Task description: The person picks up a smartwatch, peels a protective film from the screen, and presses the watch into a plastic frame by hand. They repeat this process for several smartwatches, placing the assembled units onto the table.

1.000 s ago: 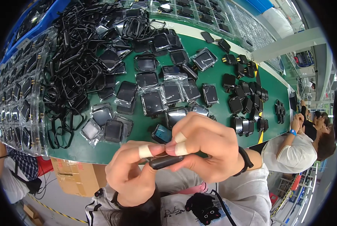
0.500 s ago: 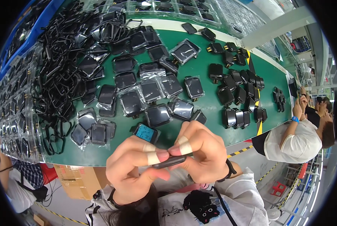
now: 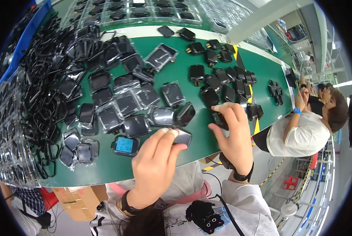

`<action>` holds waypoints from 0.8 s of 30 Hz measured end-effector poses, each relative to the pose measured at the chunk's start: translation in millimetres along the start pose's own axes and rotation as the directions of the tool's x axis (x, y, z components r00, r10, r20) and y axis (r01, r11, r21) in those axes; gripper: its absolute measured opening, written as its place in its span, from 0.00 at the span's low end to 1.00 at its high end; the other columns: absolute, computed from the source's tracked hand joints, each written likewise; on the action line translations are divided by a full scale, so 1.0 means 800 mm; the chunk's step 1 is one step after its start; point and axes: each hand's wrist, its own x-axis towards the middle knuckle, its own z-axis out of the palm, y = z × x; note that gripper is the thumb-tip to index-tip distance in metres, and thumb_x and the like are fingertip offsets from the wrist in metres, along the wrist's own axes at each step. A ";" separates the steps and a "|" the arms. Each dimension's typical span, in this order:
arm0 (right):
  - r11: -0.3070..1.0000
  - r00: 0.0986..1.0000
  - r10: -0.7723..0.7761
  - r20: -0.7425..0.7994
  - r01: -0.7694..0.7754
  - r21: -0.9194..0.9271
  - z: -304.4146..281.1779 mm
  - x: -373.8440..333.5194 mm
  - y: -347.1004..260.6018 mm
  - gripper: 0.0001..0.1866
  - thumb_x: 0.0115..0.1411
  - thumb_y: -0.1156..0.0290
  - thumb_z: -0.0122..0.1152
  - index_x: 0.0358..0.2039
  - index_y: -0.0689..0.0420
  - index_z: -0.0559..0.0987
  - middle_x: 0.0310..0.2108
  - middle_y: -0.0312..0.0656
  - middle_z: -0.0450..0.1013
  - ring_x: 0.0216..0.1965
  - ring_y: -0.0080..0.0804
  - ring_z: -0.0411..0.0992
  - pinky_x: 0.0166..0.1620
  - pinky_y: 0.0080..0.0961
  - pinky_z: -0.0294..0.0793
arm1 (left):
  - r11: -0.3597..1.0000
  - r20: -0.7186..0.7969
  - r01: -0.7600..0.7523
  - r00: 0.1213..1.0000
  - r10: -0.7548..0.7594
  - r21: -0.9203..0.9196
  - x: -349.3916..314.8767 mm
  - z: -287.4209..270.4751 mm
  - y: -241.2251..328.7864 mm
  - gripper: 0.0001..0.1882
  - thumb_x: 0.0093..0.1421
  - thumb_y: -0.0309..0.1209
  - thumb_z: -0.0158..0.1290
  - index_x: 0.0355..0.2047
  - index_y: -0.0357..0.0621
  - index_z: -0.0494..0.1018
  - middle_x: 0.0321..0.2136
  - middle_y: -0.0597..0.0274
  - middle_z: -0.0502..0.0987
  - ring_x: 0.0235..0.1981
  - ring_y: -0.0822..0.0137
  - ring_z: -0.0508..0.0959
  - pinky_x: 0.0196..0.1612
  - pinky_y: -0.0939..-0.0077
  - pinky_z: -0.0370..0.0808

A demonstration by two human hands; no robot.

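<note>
My left hand (image 3: pixel 154 165) is closed at the table's near edge, fingertips and thumb on a dark, rounded square watch case (image 3: pixel 182 137). To its right, my right hand (image 3: pixel 237 137) reaches over the table, thumb and fingers closing around a black watch case (image 3: pixel 220 120) that is partly hidden by them. Just left of my left hand lies a watch with a lit blue screen (image 3: pixel 125 145). Beyond my hands, several watch screens in clear film (image 3: pixel 135 125) are spread out. A group of black watch cases (image 3: pixel 214 83) lies past my right hand.
A tangled heap of black frames (image 3: pixel 50 82) fills the table's left side, beside stacked clear trays (image 3: pixel 12 137) and a blue bin (image 3: pixel 20 51). More trays (image 3: pixel 132 15) line the far side. A white post (image 3: pixel 262 21) rises at the back right. A co-worker (image 3: pixel 309 131) sits at right.
My hands, together before on one dark case in front of me, are now apart. The right has moved right to the black watch cases; the left now holds a case low over the table's near edge.
</note>
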 end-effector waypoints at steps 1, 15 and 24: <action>1.000 1.000 -0.007 -0.022 0.006 -0.021 0.003 0.001 -0.001 0.19 0.43 0.80 0.67 0.38 0.61 0.75 0.35 0.43 0.70 0.37 0.34 0.71 0.39 0.26 0.69 | 1.000 -0.012 0.007 1.000 -0.007 0.002 0.000 -0.002 0.002 0.19 0.45 0.21 0.63 0.39 0.37 0.73 0.38 0.54 0.74 0.31 0.66 0.78 0.28 0.77 0.76; 0.526 0.668 -0.744 0.016 0.572 0.629 0.043 0.133 -0.169 0.13 0.42 0.78 0.67 0.31 0.59 0.77 0.33 0.42 0.71 0.32 0.39 0.71 0.35 0.30 0.70 | 0.316 0.007 0.206 0.846 -0.533 -0.926 -0.052 -0.120 -0.037 0.26 0.58 0.32 0.56 0.52 0.33 0.59 0.48 0.50 0.70 0.40 0.52 0.78 0.40 0.65 0.80; 0.615 0.626 -0.780 0.001 0.766 0.185 0.132 0.238 -0.186 0.11 0.49 0.76 0.63 0.33 0.63 0.73 0.31 0.46 0.68 0.35 0.45 0.69 0.37 0.29 0.71 | 0.436 -0.211 0.088 0.780 -0.589 -0.895 -0.058 -0.149 -0.054 0.24 0.58 0.27 0.54 0.51 0.30 0.59 0.48 0.42 0.68 0.45 0.48 0.75 0.45 0.62 0.78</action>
